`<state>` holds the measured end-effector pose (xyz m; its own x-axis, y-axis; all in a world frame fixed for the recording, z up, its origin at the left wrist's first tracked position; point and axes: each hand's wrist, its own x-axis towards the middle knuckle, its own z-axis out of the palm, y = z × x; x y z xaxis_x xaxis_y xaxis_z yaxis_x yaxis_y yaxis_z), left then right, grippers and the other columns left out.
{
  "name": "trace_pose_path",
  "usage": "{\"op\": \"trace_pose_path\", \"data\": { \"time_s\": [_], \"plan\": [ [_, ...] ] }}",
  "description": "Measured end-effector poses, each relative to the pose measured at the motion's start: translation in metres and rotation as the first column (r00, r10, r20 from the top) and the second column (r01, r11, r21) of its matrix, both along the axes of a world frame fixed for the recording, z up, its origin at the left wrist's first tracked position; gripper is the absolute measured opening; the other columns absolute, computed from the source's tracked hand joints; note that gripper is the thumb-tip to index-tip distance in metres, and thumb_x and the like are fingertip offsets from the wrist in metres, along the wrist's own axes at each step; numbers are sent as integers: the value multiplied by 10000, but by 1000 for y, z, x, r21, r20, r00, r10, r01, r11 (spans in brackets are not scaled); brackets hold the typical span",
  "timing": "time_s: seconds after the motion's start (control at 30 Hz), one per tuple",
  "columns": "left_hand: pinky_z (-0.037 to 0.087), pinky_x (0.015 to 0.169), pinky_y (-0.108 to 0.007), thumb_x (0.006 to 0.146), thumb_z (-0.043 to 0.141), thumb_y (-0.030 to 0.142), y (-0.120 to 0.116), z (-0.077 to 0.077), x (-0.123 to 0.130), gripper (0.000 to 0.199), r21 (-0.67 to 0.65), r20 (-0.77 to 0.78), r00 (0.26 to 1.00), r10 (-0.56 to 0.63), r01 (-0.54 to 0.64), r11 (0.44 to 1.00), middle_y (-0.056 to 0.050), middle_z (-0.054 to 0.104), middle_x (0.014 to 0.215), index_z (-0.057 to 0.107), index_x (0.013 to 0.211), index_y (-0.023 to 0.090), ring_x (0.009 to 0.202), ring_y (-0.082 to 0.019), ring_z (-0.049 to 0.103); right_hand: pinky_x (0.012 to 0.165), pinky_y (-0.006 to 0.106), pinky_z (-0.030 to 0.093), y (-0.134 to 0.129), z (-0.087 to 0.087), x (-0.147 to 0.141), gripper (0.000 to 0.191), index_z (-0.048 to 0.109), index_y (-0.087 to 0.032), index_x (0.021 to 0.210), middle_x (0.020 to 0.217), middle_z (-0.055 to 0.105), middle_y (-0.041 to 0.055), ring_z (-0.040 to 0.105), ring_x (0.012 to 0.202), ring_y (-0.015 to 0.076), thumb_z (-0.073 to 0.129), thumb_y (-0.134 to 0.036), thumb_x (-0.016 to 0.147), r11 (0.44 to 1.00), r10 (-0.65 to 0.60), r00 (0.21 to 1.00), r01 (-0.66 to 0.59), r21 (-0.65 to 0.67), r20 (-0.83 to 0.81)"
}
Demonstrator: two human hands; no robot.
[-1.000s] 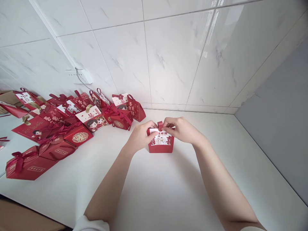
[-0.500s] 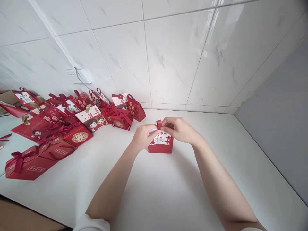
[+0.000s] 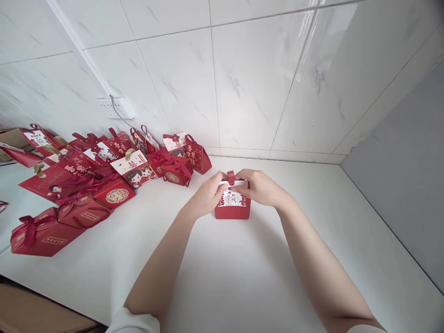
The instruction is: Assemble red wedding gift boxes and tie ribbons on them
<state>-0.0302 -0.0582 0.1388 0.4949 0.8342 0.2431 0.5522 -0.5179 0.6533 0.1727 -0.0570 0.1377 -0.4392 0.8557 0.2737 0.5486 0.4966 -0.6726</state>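
Note:
A small red gift box (image 3: 232, 212) with a white picture panel stands upright on the white table, a red loop handle (image 3: 231, 176) rising from its top. My left hand (image 3: 208, 194) pinches the top edge at its left corner, thumb in front and fingers behind. On the right side, my right hand (image 3: 258, 187) grips the same top edge, its thumb across the front panel. The handle sticks up between both hands. The fingertips behind the box are hidden.
Many red gift boxes and bags with ribbons crowd the left of the white table (image 3: 156, 296), including a ribboned box (image 3: 52, 238) at the front. Behind stands a tiled wall with a socket (image 3: 116, 108) and cable. A grey surface (image 3: 402, 152) rises at the right.
Both hands have shifted along the top edge, from close around the handle to slightly wider apart. More of the picture panel shows. The view has moved slightly.

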Motion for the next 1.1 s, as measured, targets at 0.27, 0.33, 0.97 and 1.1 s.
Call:
{"op": "trace_pose_path", "data": {
  "time_s": [0.27,0.33,0.97,1.1],
  "plan": [
    [364,613,-271,975,353,305,0,-2,-1,139,-14,-16,1000,15,-16,1000,1,523,797,399,878,217,697,-150,507,632,276,409,2,-4,-5,103,608,-209,892,918,669,42,592,747,166,509,-199,866,995,-54,998,56,81,-17],
    [360,605,-271,975,355,311,0,-2,-1,139,-17,-18,1000,20,-20,1000,7,514,770,412,887,219,670,-149,499,621,278,397,2,-4,-5,107,607,-206,891,909,668,41,586,721,163,503,-195,868,992,-72,997,71,101,6],
    [337,606,-254,977,370,342,-2,0,1,147,-70,-7,1000,19,-20,997,25,477,723,462,972,228,615,-122,439,533,260,313,-3,1,-1,184,620,-192,826,723,590,14,424,554,118,463,-225,914,979,-49,987,17,201,154],
    [298,572,-254,980,366,394,-2,0,0,230,-36,-26,999,23,-24,999,34,404,676,430,854,212,584,-110,375,553,261,334,-2,-2,-2,174,645,-190,880,787,640,29,484,591,124,481,-237,913,982,-51,990,26,189,130]
  ]
}}
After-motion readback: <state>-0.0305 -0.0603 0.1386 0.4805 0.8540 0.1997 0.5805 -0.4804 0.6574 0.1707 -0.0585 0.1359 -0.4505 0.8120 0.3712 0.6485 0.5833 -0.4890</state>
